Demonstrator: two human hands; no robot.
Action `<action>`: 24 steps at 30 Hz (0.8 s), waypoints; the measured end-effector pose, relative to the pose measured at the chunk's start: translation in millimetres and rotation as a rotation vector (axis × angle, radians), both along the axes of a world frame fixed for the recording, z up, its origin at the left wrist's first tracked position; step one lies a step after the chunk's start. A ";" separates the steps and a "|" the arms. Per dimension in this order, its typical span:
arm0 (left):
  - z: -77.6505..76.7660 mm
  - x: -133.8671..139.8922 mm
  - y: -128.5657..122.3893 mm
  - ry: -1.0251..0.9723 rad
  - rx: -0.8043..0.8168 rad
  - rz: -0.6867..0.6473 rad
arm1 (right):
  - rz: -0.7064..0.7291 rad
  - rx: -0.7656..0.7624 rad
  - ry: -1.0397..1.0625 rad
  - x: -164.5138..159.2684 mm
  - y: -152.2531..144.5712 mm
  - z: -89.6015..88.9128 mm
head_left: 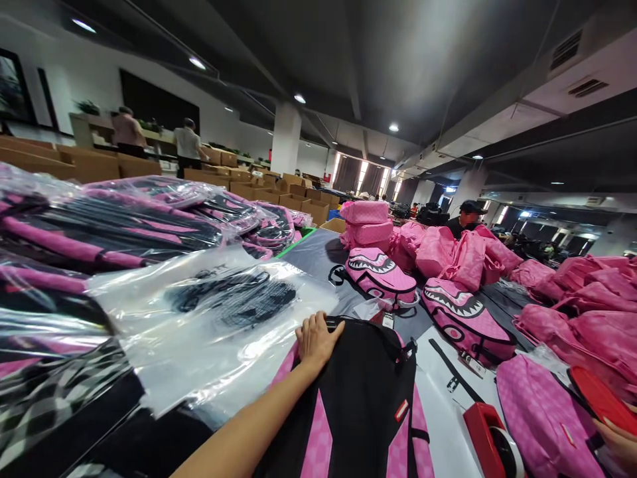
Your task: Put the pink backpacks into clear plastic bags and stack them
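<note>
My left hand (316,338) is closed round the top of a black-and-pink backpack (365,392) lying upright before me, at its top handle. A small red label is on the backpack's right side. At the right edge, partly cut off, my right hand (620,443) grips a flat red oval item with a dark rim (604,395); its kind is unclear. Below that item lies a pink checked bag (542,415). Left of my left hand is a clear plastic bag (199,332) over black mesh-like material. A red tape dispenser (482,428) stands between the backpack and the pink bag.
Plastic-wrapped black-and-pink backpacks (139,226) are piled at left. Two shark-mouth pink bags (381,275) lie ahead, with pink bags (368,222) heaped behind and more at right. A black strap (455,372) lies on the table. Cardboard boxes (269,192) and several people stand beyond.
</note>
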State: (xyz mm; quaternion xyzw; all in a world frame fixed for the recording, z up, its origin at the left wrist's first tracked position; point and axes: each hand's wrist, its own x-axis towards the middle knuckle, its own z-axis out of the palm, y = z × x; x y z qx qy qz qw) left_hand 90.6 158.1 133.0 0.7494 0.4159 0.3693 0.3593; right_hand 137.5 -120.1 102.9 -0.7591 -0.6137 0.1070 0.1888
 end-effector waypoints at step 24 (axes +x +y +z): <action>-62.9 -111.1 -161.3 0.107 -0.603 -0.811 | -0.495 0.657 0.612 134.2 89.8 31.8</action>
